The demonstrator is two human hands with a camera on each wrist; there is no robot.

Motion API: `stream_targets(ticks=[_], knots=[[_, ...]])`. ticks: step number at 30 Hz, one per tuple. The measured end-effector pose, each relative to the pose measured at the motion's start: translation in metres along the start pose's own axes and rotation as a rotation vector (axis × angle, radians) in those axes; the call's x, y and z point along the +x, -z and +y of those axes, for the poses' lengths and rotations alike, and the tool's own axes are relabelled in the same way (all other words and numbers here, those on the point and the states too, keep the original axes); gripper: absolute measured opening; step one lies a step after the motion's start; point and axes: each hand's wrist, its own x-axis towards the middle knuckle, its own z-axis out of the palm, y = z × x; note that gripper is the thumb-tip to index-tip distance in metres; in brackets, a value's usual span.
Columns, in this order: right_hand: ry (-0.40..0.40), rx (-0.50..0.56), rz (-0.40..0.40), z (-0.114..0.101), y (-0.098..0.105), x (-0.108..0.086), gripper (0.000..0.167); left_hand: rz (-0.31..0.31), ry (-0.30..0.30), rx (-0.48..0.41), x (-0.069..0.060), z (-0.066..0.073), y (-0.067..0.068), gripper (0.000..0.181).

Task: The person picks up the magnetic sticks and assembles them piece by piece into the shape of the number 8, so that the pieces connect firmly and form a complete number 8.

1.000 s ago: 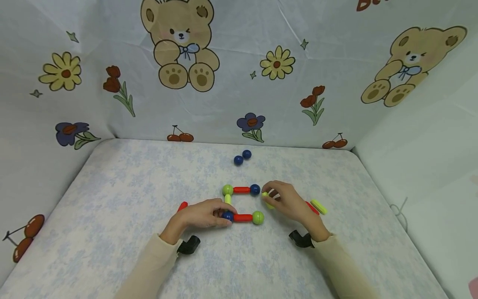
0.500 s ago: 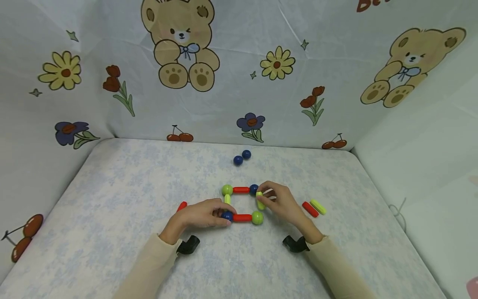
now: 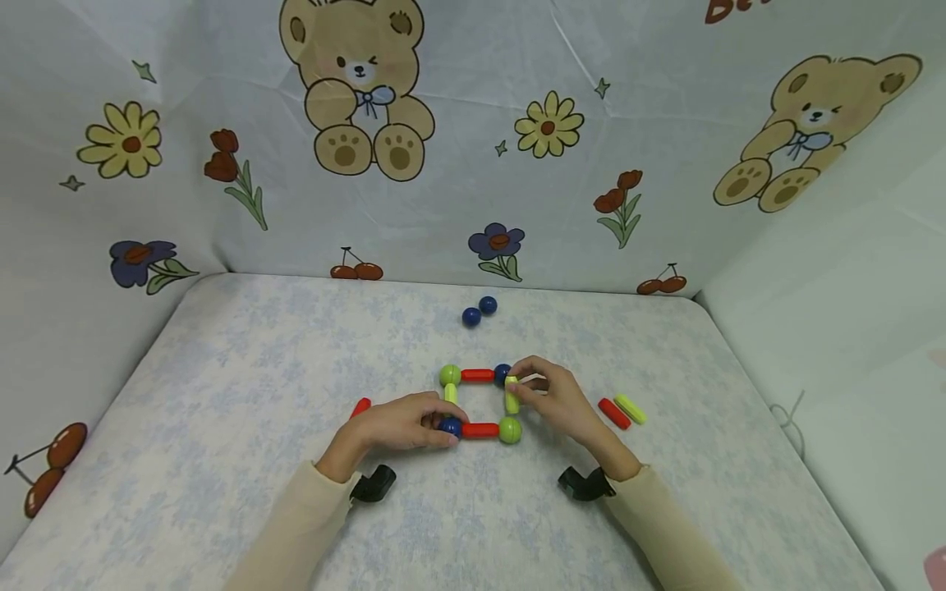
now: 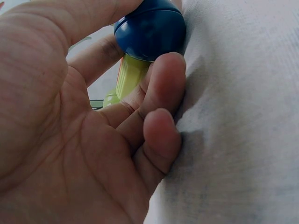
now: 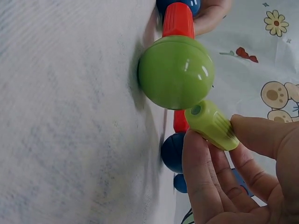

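My left hand (image 3: 405,420) grips the near-left blue ball (image 3: 451,427) of a frame of balls and rods; the left wrist view shows thumb and fingers around that ball (image 4: 150,30). A red rod (image 3: 481,430) joins it to a green ball (image 3: 510,430), a yellow-green rod (image 3: 451,393) to the far green ball (image 3: 450,375). Another red rod (image 3: 477,375) leads to the far blue ball (image 3: 502,375). My right hand (image 3: 553,397) pinches a yellow-green rod (image 3: 512,397) on the right side; in the right wrist view this rod (image 5: 212,125) is tilted beside the green ball (image 5: 176,72).
Two loose blue balls (image 3: 471,317) lie behind the frame. To the right of my right hand are a red rod (image 3: 615,414) and a yellow-green rod (image 3: 631,408). Another red rod (image 3: 360,406) is partly hidden behind my left hand.
My right hand has moved left with the yellow-green rod, which now stands between the far blue ball and the near green ball and is straighter. The left hand has stayed in place.
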Motion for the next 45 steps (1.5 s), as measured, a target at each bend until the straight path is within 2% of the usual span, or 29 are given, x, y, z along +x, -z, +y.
stream_targets(ticks=[6,13,21,25,41,45], knots=[[-0.040,0.028,-0.017,0.0004,-0.0012,0.0011,0.020,0.003,-0.004,0.006,-0.0001,0.0009,0.0004,0.032],[-0.043,0.031,-0.024,0.0032,-0.0023,0.0014,0.026,0.001,-0.001,0.009,-0.0003,0.0028,0.0005,0.032],[-0.066,0.080,-0.091,0.0037,-0.0019,0.0015,0.054,0.000,0.002,0.017,-0.0005,0.0023,0.0003,0.033],[-0.070,0.090,-0.106,0.0029,-0.0027,0.0009,0.062,0.001,0.000,0.017,-0.0002,0.0016,0.0003,0.033],[-0.059,-0.007,-0.115,0.0064,-0.0061,0.0029,0.061,0.009,-0.007,-0.010,-0.0004,0.0004,0.0011,0.032],[-0.058,-0.022,-0.119,0.0045,-0.0069,0.0024,0.062,0.029,-0.012,-0.019,-0.0001,-0.0011,0.0021,0.032]])
